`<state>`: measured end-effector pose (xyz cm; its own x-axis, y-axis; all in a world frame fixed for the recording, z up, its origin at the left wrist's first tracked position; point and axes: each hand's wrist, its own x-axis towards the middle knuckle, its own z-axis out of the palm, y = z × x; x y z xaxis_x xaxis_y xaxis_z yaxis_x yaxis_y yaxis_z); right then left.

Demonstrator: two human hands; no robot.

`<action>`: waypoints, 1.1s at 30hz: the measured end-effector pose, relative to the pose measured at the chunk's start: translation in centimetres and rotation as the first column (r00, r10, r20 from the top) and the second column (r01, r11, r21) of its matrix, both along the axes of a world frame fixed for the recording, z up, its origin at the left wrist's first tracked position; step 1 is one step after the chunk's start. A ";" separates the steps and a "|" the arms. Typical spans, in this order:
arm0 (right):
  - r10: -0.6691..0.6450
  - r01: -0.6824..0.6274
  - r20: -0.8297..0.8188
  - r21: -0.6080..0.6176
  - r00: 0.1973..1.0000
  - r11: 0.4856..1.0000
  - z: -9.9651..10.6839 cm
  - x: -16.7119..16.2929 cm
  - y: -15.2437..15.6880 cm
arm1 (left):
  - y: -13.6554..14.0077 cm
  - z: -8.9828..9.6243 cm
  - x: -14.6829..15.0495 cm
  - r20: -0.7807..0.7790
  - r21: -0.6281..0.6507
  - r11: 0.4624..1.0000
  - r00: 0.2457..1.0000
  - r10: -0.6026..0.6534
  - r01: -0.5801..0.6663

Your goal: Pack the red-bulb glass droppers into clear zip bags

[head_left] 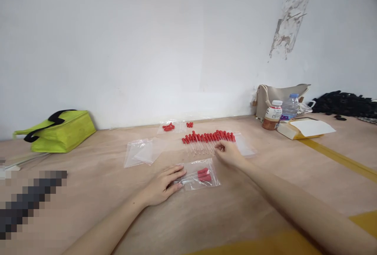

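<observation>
My left hand (165, 184) lies with fingers spread over the left end of a clear zip bag (217, 176). Inside that bag are several droppers (204, 174) with red bulbs and clear stems. My right hand (228, 153) is closed in a pinch by the stem ends of a row of droppers (203, 138). Whatever sits between its fingertips is too small to make out. The row's red bulbs point towards the wall, and the stems point towards me. Right of the row, partly behind my right hand, is a flat clear bag (246, 145).
Flat clear bags (140, 153) lie to the left. Loose red bulbs (169, 127) rest near the wall. A lime-green bag (66, 131) stands far left. At right are a brown drink bottle (272, 115), a water bottle (291, 108), a box (304, 128) and a black pile (344, 104).
</observation>
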<state>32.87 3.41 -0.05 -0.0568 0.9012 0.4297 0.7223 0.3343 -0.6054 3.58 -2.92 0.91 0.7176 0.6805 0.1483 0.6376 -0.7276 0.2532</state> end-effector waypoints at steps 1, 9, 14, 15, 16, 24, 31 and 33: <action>-0.020 0.020 0.011 -0.005 1.000 1.000 0.4 -0.5 0.7 | 0.0 0.0 0.0 -0.001 0.003 1.000 1.000 -0.001 0.001; -0.135 0.143 0.082 -0.103 0.987 0.984 1.2 -6.8 6.0 | -0.1 -0.2 -0.1 -0.004 0.007 1.000 1.000 -0.005 0.005; -0.205 0.227 0.124 -0.203 0.971 0.952 1.1 -8.9 7.1 | 0.0 0.0 -0.1 -0.006 0.016 1.000 1.000 -0.025 0.025; -0.208 0.231 0.129 -0.213 0.970 0.949 1.2 -9.1 7.1 | -0.1 0.0 -0.1 -0.004 0.013 1.000 1.000 -0.028 0.028; -0.206 0.231 0.131 -0.219 0.970 0.948 1.4 -9.1 7.1 | -0.1 0.0 -0.1 -0.003 0.011 1.000 1.000 -0.029 0.029; -0.117 0.123 0.058 -0.111 0.991 0.986 3.5 -4.6 3.8 | -0.1 0.0 -0.1 -0.004 -0.005 1.000 1.000 -0.020 0.020; -0.040 -0.089 -0.633 -0.170 0.773 0.981 0.2 0.1 -1.9 | 0.0 -0.1 -0.2 0.000 -0.019 1.000 1.000 -0.012 0.012; -0.082 -0.076 -0.714 -0.187 0.695 0.980 -0.7 0.1 -2.7 | 0.0 0.0 -0.2 0.005 -0.023 1.000 1.000 -0.011 0.011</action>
